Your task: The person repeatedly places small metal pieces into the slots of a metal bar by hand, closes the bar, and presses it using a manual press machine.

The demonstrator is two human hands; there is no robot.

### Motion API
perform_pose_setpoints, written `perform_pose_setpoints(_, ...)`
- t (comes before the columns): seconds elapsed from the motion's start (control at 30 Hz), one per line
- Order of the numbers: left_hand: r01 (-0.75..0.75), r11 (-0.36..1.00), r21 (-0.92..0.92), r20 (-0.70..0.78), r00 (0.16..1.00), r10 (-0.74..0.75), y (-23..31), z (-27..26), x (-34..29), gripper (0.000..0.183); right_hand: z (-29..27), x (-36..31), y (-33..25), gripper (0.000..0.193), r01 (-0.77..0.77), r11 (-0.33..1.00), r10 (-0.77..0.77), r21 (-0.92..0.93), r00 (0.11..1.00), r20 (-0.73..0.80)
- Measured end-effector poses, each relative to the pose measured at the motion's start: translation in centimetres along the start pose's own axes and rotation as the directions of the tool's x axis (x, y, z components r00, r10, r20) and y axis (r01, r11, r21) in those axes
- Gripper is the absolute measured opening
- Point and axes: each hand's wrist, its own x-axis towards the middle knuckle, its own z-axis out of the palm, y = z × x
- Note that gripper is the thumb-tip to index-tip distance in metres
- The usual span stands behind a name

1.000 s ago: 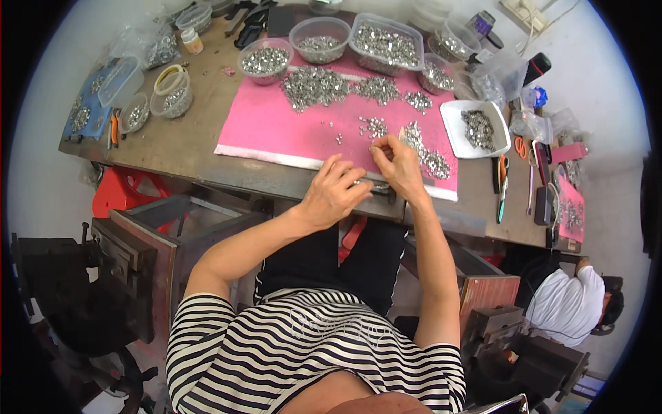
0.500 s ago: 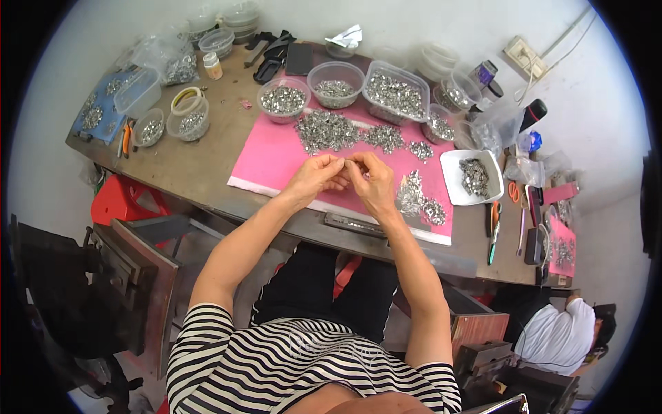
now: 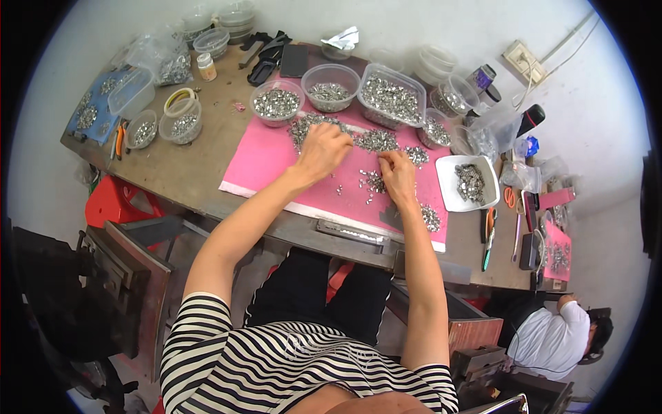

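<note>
On the pink mat (image 3: 276, 162), my left hand (image 3: 323, 150) reaches over the large heap of small shiny metal pieces (image 3: 301, 131). Its fingers are curled together, tips down, and whatever they pinch is hidden. My right hand (image 3: 398, 178) is bent downward between a middle heap of pieces (image 3: 376, 140) and a looser scatter of pieces (image 3: 373, 181). Thumb and fingers draw together there; anything between them is too small to make out. Several single pieces lie in front of the hands. A small pile (image 3: 416, 156) and another pile (image 3: 429, 218) flank my right hand.
Plastic tubs of metal pieces (image 3: 276, 103) line the mat's far edge. To the right stand a white square dish (image 3: 447, 185), cutters (image 3: 488, 238) and orange scissors (image 3: 509, 198). Orange-handled pliers (image 3: 119, 141) and more tubs lie left. Another person (image 3: 552, 338) sits at far right.
My hands, held together above the mat before, have parted: the left moved up to the large heap, the right toward the right-hand pieces. Loose pieces now show on the mat between them.
</note>
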Motion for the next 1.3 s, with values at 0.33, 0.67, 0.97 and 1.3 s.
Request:
perform_pose_setpoints(0.33, -0.023, 0.999, 0.022, 0.138, 0.99, 0.02, 1.4, 5.6, 2.6, 0.01, -0.5, 0.6, 0.6, 0.01, 0.024, 0.999, -0.026, 0.023, 0.998, 0.054)
perform_pose_setpoints(0.67, -0.021, 0.993, -0.12, 0.061, 0.998, 0.029, 2.5, 3.8, 1.5, 0.008, 0.5, 0.6, -0.9, 0.022, -0.079, 0.984, 0.082, -0.158, 0.997, 0.012)
perform_pose_setpoints(0.97, -0.057, 0.975, -0.215, 0.259, 0.959, 0.114, 6.7, -1.5, -4.7, 0.005, -1.7, 0.1, -2.4, 0.015, 0.047, 0.995, -0.046, -0.092, 0.999, 0.013)
perform_pose_setpoints(1.3, -0.001, 0.99, -0.144, 0.268, 0.963, 0.04, 7.5, -1.8, -5.8, 0.009, -7.1, -12.8, -8.0, 0.004, -0.052, 0.945, 0.018, 0.323, 0.994, 0.106)
